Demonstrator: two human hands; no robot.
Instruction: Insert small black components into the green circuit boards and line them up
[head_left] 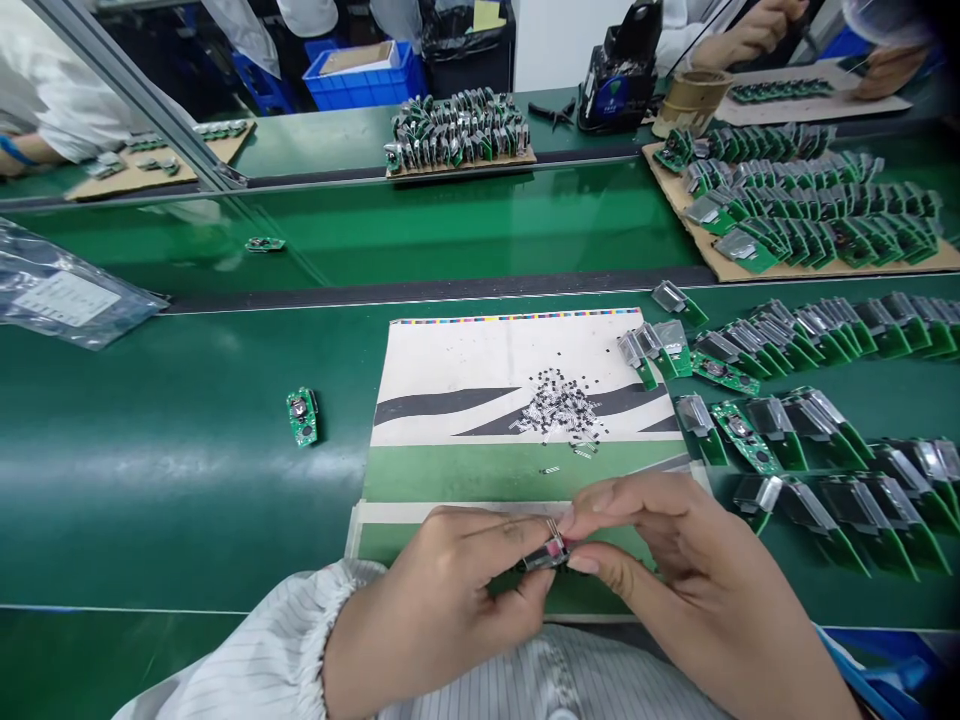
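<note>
The green table has wide room around 1 circuit board at left; rows of boards crowd the right. Over the printed sheet, near side, the left hand pinches a small part; whether the right hand grips it, I cannot tell.

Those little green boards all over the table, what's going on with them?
A person's left hand pinches a small shiny part, with the right hand's fingertips right by its end. Beyond the hands, tiny black-and-white pieces lie heaped on a printed sheet. Green boards lean in rows on the right, and one board lies left of the sheet.
</note>
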